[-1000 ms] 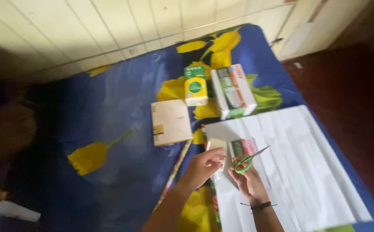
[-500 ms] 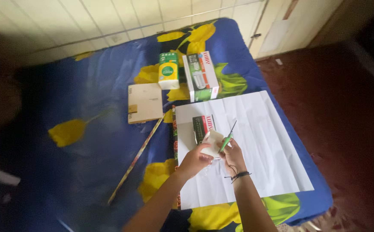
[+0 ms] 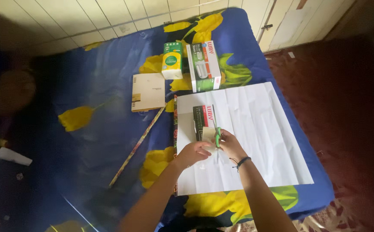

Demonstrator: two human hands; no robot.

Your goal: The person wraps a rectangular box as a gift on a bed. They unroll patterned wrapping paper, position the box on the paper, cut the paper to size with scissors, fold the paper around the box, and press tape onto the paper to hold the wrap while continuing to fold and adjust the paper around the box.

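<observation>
Scissors with green handles sit gripped in the right hand, blades pointing away from the wrist. Just left of it, the left hand closes on the near end of a small carton lying on the white paper sheet. The carton looks light and stiff, best pinched by its edges. Farther off lie 2 more cartons, a flat tan box and a thin stick on the blue floral cloth.

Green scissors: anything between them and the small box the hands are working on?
Nothing visible. The right hand holds the green scissors right against the small box, and the left hand touches the box's near end. The white paper sheet lies underneath, not between.
</observation>
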